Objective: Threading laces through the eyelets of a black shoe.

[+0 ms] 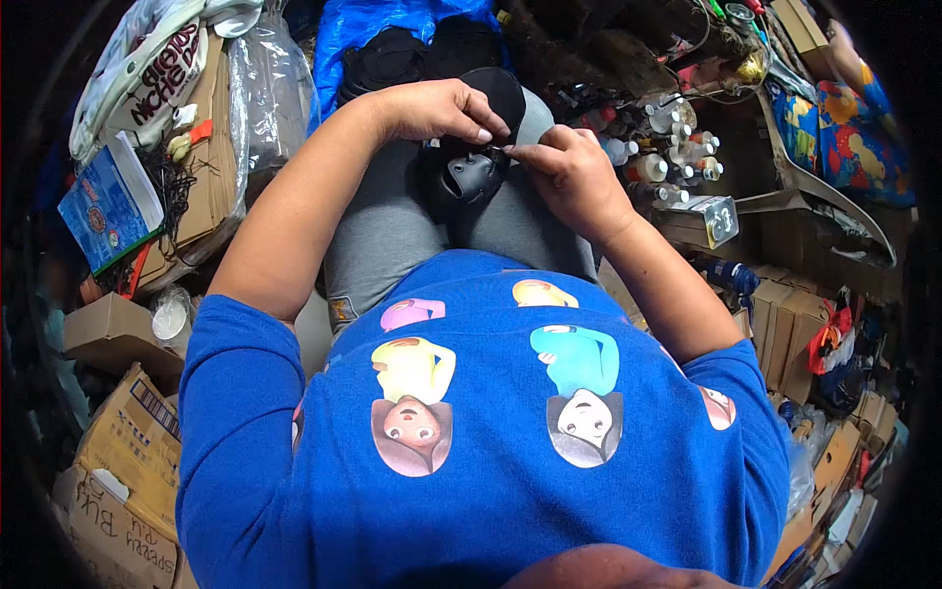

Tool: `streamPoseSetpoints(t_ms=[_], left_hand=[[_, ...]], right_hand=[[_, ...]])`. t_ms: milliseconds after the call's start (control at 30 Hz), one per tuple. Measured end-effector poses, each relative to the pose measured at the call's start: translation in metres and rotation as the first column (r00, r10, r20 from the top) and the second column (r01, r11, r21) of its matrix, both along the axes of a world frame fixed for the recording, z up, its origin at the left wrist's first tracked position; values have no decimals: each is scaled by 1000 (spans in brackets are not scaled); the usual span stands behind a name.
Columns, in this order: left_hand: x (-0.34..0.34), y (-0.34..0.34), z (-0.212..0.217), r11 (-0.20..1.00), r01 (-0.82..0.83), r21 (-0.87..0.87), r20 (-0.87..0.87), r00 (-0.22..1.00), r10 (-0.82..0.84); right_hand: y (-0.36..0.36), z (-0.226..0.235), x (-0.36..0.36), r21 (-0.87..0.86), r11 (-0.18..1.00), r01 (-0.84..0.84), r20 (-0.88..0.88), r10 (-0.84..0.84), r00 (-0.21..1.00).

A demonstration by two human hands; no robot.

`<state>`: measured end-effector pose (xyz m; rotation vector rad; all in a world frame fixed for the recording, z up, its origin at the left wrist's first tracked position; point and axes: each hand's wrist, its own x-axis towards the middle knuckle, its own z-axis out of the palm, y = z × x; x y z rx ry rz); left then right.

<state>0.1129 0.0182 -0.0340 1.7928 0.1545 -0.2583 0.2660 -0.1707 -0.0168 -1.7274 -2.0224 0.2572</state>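
A black shoe [475,179] lies across my lap, with a glossy rounded part toward me and a matte rounded part farther off. My left hand [446,111] comes over it from the left, its bent fingers closed on the shoe's middle. From the right, my right hand [571,175] pinches at the same spot, thumb and forefinger together by the shoe's edge. The fingertips of both hands nearly meet there. Any small piece between them is too small to make out. Grey trousers [383,231] lie under the shoe.
Beyond my knees, more black pieces [388,61] rest on blue plastic sheeting [339,29]. Several bottles [677,147] and a metal tin [708,221] stand to the right. At left are a blue book [110,204], clear plastic wrap [267,88] and cardboard boxes [123,329].
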Motion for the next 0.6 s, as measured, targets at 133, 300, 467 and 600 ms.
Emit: streamPoseSetpoints(t_ms=[133,300,467,600], left_hand=[[1,0,4,998,38,55,-19,999,-37],[3,-2,6,996,70,45,-33,997,-69],[11,0,6,999,-38,-17,-76,996,36],[8,-13,6,880,-260,398,123,965,230]], right_hand=[[1,19,-11,-49,999,-23,317,37,948],[12,38,-15,-189,979,-74,432,151,889],[34,29,-6,-204,967,-154,315,213,925],[42,3,1,-171,983,-72,46,81,996]])
